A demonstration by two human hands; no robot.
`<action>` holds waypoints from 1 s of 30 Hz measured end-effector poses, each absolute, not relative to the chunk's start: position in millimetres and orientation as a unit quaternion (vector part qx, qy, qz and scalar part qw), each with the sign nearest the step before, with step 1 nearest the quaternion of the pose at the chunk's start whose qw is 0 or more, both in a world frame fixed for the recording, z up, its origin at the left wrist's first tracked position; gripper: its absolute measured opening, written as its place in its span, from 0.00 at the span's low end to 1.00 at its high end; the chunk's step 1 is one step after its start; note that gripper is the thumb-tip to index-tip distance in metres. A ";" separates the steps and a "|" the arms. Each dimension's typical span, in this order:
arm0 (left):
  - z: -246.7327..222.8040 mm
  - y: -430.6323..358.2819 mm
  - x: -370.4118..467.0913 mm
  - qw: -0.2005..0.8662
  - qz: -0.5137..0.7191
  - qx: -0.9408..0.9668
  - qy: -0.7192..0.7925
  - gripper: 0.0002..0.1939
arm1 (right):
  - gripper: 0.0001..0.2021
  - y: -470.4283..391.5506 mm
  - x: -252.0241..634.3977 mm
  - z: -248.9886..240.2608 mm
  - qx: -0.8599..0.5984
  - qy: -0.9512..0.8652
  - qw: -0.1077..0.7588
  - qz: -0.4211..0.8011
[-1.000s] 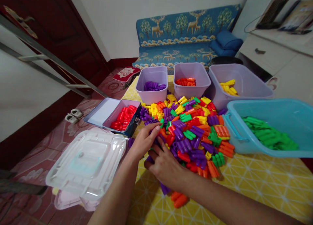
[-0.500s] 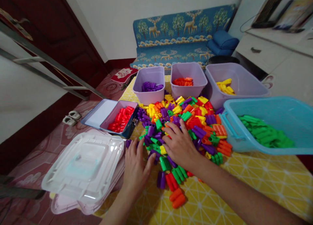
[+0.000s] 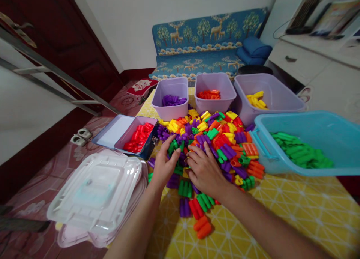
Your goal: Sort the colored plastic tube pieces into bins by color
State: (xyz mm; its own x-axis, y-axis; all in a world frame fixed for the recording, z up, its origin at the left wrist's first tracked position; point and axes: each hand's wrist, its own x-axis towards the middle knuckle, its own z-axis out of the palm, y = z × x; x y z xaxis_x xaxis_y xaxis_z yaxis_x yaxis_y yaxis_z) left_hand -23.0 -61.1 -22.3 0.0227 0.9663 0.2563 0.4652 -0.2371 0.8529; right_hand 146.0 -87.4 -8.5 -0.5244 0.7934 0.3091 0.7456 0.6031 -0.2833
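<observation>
Over the left part of a mixed heap of plastic building blocks [image 3: 213,134], my left hand [image 3: 164,165] has its thumb and fingers apart. Green blocks [image 3: 172,148] show right at its fingertips; whether it touches them I cannot tell. My right hand [image 3: 206,172] lies on the middle of the heap, palm down, fingers spread and slightly bent. Purple blocks [image 3: 228,151] lie beside its fingers. Under its palm the blocks are hidden. Near me, a green block [image 3: 185,188], a purple block [image 3: 185,207] and orange blocks [image 3: 203,227] lie at the heap's edge.
Behind the heap stand lilac bins with purple [image 3: 170,110], orange [image 3: 215,106] and yellow blocks [image 3: 270,87]. At right is a blue bin [image 3: 303,118] of green blocks; at left, an opened box [image 3: 147,148] of red ones. Stacked lids [image 3: 95,191] lie front left on the yellow tablecloth [image 3: 247,221].
My left hand has moved forward and right from beside the lids onto the green blocks. My right hand has stayed in nearly the same place, its fingers shifting slightly.
</observation>
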 end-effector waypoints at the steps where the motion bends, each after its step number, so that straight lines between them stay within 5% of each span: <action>1: -19.9 -55.9 -26.0 0.260 0.440 0.653 0.559 0.25 | 0.08 -87.2 146.2 -8.7 -0.443 -0.870 0.210 0.060; 6: -16.8 -26.5 -37.2 0.124 0.429 0.613 0.652 0.26 | 0.09 -86.9 146.0 -8.3 -0.439 -0.865 0.229 0.076; 16: -16.5 9.3 -22.1 -0.009 0.219 0.683 0.696 0.31 | 0.09 -87.6 145.2 -8.3 -0.444 -0.864 0.224 0.078; 30: -23.4 -2.2 -9.7 -0.035 0.166 0.669 0.723 0.26 | 0.09 -87.7 144.6 -8.2 -0.446 -0.862 0.224 0.085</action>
